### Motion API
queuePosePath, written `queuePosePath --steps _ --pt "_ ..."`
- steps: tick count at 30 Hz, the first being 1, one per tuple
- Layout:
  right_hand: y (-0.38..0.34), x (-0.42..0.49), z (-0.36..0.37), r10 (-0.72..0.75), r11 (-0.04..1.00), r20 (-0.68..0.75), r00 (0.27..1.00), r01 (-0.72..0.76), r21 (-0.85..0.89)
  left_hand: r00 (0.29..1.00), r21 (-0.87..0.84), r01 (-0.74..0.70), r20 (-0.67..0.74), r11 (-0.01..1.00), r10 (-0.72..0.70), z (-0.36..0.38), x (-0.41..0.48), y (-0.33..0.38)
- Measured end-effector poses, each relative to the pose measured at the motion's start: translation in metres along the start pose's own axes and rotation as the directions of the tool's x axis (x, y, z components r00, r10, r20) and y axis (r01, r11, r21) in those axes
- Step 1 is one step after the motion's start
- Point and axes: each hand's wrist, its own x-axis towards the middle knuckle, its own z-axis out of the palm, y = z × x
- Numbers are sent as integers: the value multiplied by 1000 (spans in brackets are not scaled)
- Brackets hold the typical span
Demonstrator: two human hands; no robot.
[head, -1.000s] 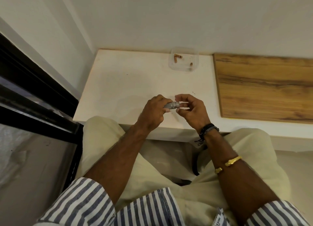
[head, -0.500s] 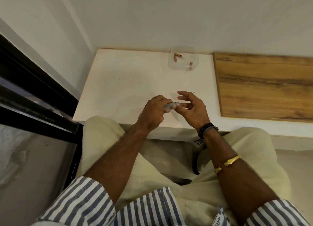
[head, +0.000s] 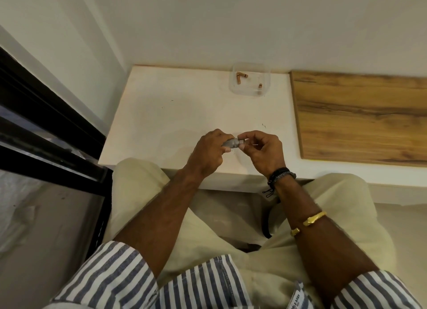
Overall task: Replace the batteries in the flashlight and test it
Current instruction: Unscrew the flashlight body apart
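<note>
Seen from above at a white table [head: 175, 114] set into a corner: left hand [head: 208, 153] wrapped around a small grey flashlight [head: 231, 143], held just above the table's near edge, barrel mostly hidden in the fist and only the ribbed end showing. Right hand [head: 263, 151] pinched, thumb and forefinger closed on the tip of that exposed end, other fingers curled; whether a cap or a battery sits between them cannot be told. At the back edge, against the wall [head: 231, 24], a clear plastic container [head: 265, 86], open-topped, holding three small copper-coloured batteries [head: 240, 77]: two touching at an angle in the left corner, one apart near the right side. To the right, a wood-grain board [head: 360, 116] butted against the white top and running out of view. To the left, a black window frame [head: 46, 128] close beside the table's left edge. Broad bare stretch of white surface between hands and container, well apart. Below, cream trousers [head: 231, 227], striped sleeves [head: 111, 276], dark wristbands [head: 280, 175] and a gold bangle [head: 314, 218] on the right forearm.
</note>
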Motion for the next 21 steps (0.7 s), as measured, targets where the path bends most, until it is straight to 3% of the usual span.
queuePosePath --steps 4,11,18,21 --pt "-2 0 -1 -13 1000 -36 999 14 26 1000 2 6 -11 1000 -6 -2 0 0" --pt "7 5 -7 190 933 -69 979 -158 323 991 -100 28 -130 995 -41 -7 -1 4" --pt "28 16 -3 177 984 -340 924 -168 55 968 -266 50 -225 963 -112 -8 -1 7" --pt "40 21 -2 188 967 -391 901 -239 -85 969 -290 63 -213 955 -128 -7 0 6"
